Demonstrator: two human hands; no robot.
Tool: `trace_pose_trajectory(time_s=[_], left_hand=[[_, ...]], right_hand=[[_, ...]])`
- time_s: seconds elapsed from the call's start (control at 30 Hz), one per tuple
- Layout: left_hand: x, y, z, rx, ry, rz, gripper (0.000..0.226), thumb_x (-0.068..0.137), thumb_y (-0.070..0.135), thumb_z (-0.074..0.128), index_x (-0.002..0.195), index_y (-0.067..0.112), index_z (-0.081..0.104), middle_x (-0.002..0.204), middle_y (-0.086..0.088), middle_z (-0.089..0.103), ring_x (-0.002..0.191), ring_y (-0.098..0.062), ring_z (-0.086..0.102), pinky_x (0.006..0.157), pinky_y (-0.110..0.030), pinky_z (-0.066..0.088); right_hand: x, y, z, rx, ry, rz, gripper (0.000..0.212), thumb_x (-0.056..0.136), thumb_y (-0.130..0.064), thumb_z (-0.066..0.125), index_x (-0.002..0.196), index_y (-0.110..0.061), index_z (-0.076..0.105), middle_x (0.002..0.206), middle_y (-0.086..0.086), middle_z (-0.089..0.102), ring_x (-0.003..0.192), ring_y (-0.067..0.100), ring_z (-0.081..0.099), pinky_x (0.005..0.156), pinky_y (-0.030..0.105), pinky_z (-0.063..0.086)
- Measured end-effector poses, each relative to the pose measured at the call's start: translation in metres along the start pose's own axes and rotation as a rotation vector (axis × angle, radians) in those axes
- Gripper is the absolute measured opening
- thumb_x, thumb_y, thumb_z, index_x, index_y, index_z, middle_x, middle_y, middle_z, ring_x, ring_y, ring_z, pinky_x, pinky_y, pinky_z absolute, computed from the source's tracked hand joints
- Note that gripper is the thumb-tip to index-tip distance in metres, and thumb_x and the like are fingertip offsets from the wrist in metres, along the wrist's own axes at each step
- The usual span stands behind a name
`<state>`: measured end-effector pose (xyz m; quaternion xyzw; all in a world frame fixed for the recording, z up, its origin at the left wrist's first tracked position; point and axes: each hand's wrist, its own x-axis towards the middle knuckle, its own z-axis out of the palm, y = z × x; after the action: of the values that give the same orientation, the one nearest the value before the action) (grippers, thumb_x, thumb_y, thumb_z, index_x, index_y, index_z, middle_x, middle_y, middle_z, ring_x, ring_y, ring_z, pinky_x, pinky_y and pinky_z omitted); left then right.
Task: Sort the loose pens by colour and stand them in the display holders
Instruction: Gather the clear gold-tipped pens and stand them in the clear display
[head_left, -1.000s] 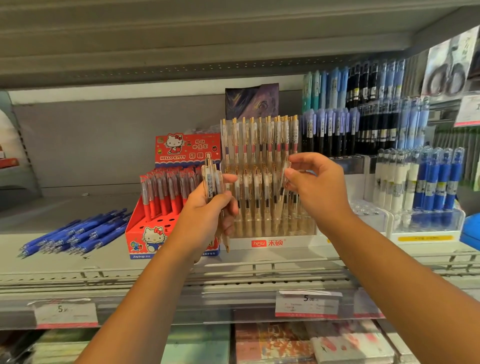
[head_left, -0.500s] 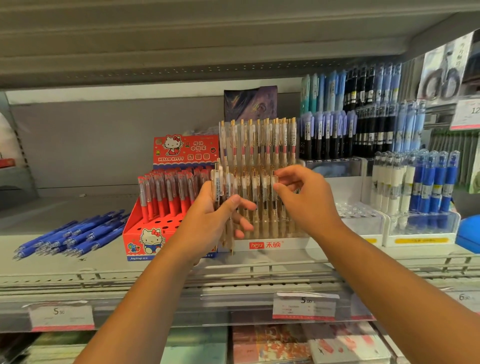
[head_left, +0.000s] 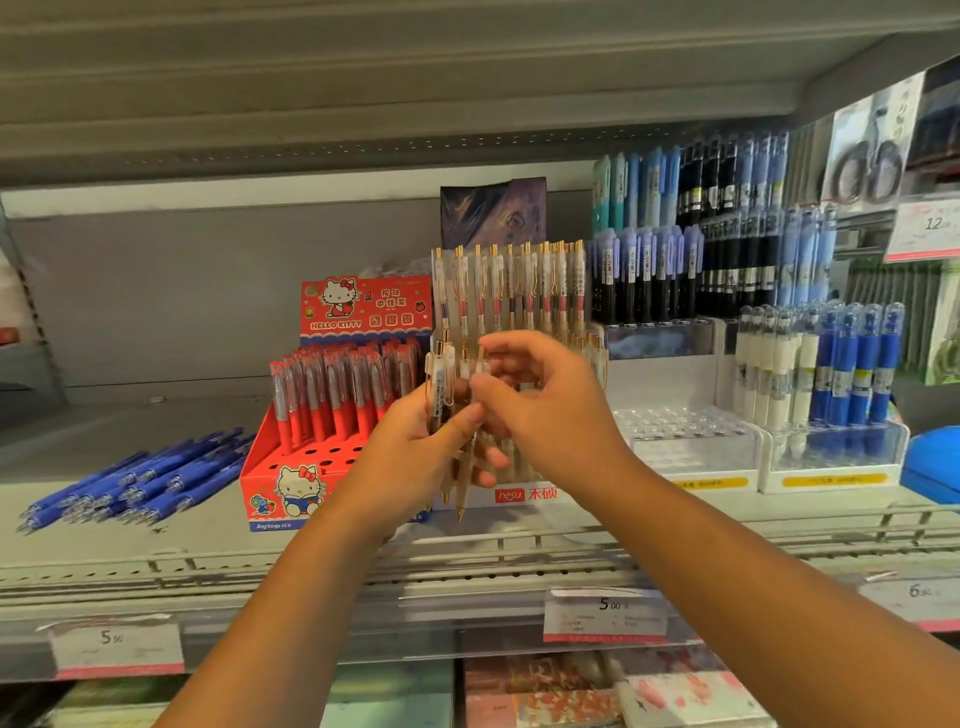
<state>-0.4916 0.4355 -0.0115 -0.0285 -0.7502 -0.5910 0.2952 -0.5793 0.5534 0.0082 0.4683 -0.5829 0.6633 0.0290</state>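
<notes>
My left hand (head_left: 415, 447) grips a small bunch of clear pens with gold clips (head_left: 441, 384), tips pointing down. My right hand (head_left: 550, 410) has come over to that bunch and pinches the top of one of its pens between thumb and forefinger. Both hands are in front of the clear tiered holder (head_left: 524, 493) labelled hesu, whose back rows hold more clear gold-clipped pens (head_left: 519, 286). A heap of loose blue pens (head_left: 140, 480) lies on the shelf at the left.
A red Hello Kitty holder (head_left: 291, 483) with red pens stands left of the clear one. To the right are an empty clear holder (head_left: 691, 447), a holder with white and blue pens (head_left: 831, 452), and racks of blue and black pens (head_left: 701, 260). Price tags line the shelf edge (head_left: 602, 613).
My right hand left the holder's front row and moved left to the bunch in my left hand. My left hand shifted right and closer to the holder.
</notes>
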Motion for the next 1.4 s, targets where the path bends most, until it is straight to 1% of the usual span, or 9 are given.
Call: trace_pose_trajectory(time_s=[0.1, 0.27, 0.4, 0.53, 0.67, 0.83, 0.97, 1.2, 1.4], left_hand=[[0.000, 0.000, 0.000, -0.003, -0.011, -0.008, 0.023, 0.101, 0.014, 0.049, 0.122, 0.012, 0.059, 0.085, -0.012, 0.074, 0.076, -0.029, 0.073, 0.066, -0.036, 0.061], [0.000, -0.002, -0.002, -0.042, -0.015, -0.007, 0.023, 0.101, 0.017, 0.050, 0.119, 0.016, 0.064, 0.103, -0.013, 0.073, 0.092, -0.030, 0.073, 0.070, -0.034, 0.061], [0.003, -0.006, -0.005, 0.046, 0.070, 0.014, 0.019, 0.100, 0.019, 0.051, 0.110, 0.018, 0.068, 0.103, -0.007, 0.074, 0.097, -0.024, 0.072, 0.074, -0.030, 0.060], [0.003, -0.005, -0.006, -0.020, 0.135, -0.019, 0.018, 0.099, 0.020, 0.052, 0.109, 0.010, 0.064, 0.094, -0.008, 0.073, 0.084, -0.022, 0.073, 0.069, -0.039, 0.062], [0.002, -0.004, -0.008, 0.085, 0.171, 0.003, 0.014, 0.100, 0.028, 0.053, 0.102, 0.019, 0.064, 0.073, 0.000, 0.064, 0.051, -0.012, 0.049, 0.044, -0.026, 0.045], [0.001, -0.004, -0.011, 0.009, 0.092, -0.089, 0.010, 0.094, 0.039, 0.061, 0.089, 0.030, 0.059, 0.070, 0.001, 0.050, 0.050, -0.011, 0.032, 0.042, -0.024, 0.027], [0.004, -0.002, -0.007, -0.124, 0.112, -0.203, 0.016, 0.077, 0.023, 0.054, 0.093, 0.023, 0.052, 0.065, 0.002, 0.052, 0.045, -0.010, 0.028, 0.040, -0.019, 0.022], [-0.001, 0.003, -0.001, 0.013, 0.149, -0.101, 0.017, 0.102, 0.016, 0.046, 0.093, 0.009, 0.058, 0.064, 0.001, 0.054, 0.048, -0.012, 0.041, 0.038, -0.024, 0.033], [-0.003, 0.007, 0.002, 0.042, 0.102, -0.074, 0.020, 0.103, 0.017, 0.047, 0.109, 0.007, 0.063, 0.068, -0.001, 0.061, 0.055, -0.016, 0.057, 0.049, -0.028, 0.053]], right_hand=[[0.002, -0.002, 0.001, 0.005, 0.003, 0.056, 0.025, 0.090, -0.009, 0.068, 0.110, -0.023, 0.063, 0.098, -0.001, 0.067, 0.063, 0.019, 0.068, 0.054, 0.047, 0.060], [0.003, 0.002, -0.006, 0.092, 0.035, 0.076, 0.026, 0.089, -0.006, 0.068, 0.109, -0.022, 0.064, 0.092, 0.001, 0.074, 0.073, 0.013, 0.072, 0.055, 0.028, 0.059], [0.008, 0.005, -0.016, 0.154, 0.082, 0.062, 0.026, 0.089, -0.001, 0.066, 0.110, -0.015, 0.063, 0.092, 0.001, 0.076, 0.087, 0.014, 0.073, 0.073, 0.031, 0.060], [0.016, 0.001, -0.035, 0.192, 0.173, 0.011, 0.022, 0.089, 0.000, 0.065, 0.104, -0.016, 0.065, 0.094, 0.002, 0.076, 0.087, 0.016, 0.073, 0.069, 0.028, 0.060], [0.025, 0.001, -0.057, 0.153, 0.262, -0.051, 0.026, 0.090, 0.001, 0.064, 0.102, -0.022, 0.066, 0.094, 0.003, 0.074, 0.085, 0.017, 0.073, 0.068, 0.025, 0.059], [0.031, 0.012, -0.072, 0.046, 0.304, -0.079, 0.026, 0.090, -0.001, 0.065, 0.109, -0.019, 0.067, 0.094, 0.006, 0.073, 0.085, 0.012, 0.072, 0.068, 0.021, 0.057], [0.031, 0.021, -0.071, -0.089, 0.277, -0.098, 0.028, 0.090, -0.002, 0.066, 0.109, -0.023, 0.067, 0.097, 0.004, 0.072, 0.091, 0.014, 0.070, 0.074, 0.024, 0.059], [0.028, 0.034, -0.064, -0.313, 0.119, 0.018, 0.028, 0.089, -0.010, 0.069, 0.114, -0.022, 0.069, 0.096, -0.004, 0.067, 0.093, 0.015, 0.067, 0.082, 0.034, 0.059], [0.028, 0.035, -0.066, -0.443, 0.123, -0.001, 0.020, 0.089, -0.017, 0.070, 0.108, -0.019, 0.068, 0.088, -0.013, 0.064, 0.082, -0.002, 0.059, 0.067, 0.003, 0.045]])
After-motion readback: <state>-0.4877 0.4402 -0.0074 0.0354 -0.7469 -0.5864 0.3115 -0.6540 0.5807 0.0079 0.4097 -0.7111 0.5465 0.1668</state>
